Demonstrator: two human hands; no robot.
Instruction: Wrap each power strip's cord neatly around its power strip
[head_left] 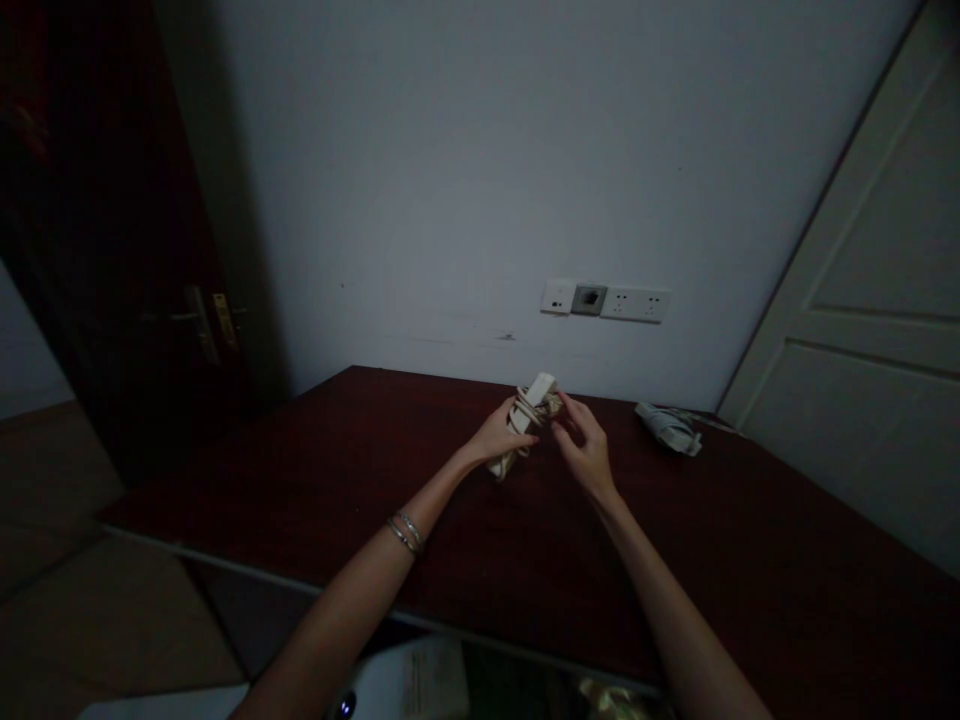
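Note:
A white power strip [538, 387] is held above the dark red desk, tilted, with its pale cord [527, 408] wound around its middle. My left hand [496, 436] is closed around the strip from the left, thumb across its near side. My right hand [585, 447] is on the other side, fingers bent and pinching at the bundled cord near the strip's upper right. Exactly which part of the cord lies between those fingertips is too small and dark to make out.
The desk [420, 430] meets the wall, where a row of sockets [635, 304] is mounted. A grey wrapped bundle [670, 428] lies at the back right. Dark door [112, 250] at left, pale panelled door [877, 300] at right. Below the front edge sit a few partly hidden items.

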